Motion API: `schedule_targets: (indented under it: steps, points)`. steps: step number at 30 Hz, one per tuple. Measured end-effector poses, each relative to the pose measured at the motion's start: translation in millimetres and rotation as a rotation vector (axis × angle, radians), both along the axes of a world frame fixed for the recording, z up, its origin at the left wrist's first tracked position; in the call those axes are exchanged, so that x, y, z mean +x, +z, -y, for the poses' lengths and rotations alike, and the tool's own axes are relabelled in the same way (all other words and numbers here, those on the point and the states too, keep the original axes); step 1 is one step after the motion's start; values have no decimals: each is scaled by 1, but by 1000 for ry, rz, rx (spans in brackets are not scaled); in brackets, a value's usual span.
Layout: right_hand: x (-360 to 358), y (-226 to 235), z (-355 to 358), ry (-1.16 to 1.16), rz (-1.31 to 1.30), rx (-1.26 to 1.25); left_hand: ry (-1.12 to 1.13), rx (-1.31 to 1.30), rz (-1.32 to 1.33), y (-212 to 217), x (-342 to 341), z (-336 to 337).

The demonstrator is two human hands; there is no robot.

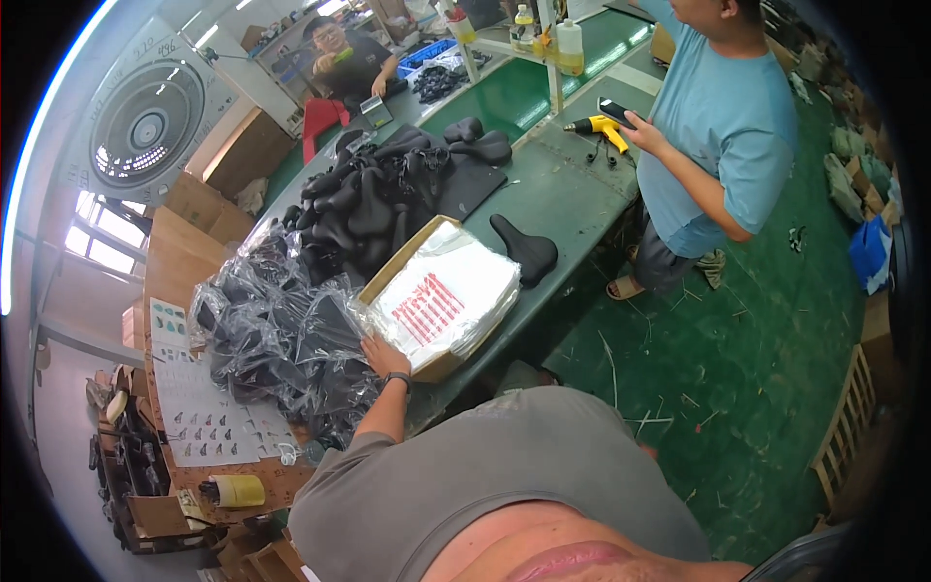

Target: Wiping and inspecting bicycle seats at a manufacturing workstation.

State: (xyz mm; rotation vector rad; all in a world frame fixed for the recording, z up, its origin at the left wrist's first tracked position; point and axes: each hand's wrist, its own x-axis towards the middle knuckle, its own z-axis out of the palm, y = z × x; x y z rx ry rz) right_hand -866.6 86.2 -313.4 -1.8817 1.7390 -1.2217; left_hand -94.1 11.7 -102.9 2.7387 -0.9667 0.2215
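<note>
My left hand (385,357), with a dark band at the wrist, lies with fingers stretched against the near left corner of an open cardboard box (441,369). A stack of flat clear plastic bags (456,281) with red print fills the box. Left of this hand is a heap of plastic-wrapped black bicycle saddles (281,320). Unwrapped black saddles (359,199) are piled behind the box, and a single saddle (525,250) rests on the green bench to its right. My right hand does not show.
On the green workbench (572,184) lies a yellow heat gun (606,129). A person in a blue shirt (722,126) stands at its right side holding a phone (618,112). Another person (344,63) sits at the far end. Printed sheets (199,407) and a yellow tape roll (238,491) lie at left.
</note>
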Motion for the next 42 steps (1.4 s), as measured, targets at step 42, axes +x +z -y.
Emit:
schedule_targets:
  steps: [42]
  points:
    - [77, 96, -138, -297, 438, 732, 36, 58, -66, 7, 0, 3]
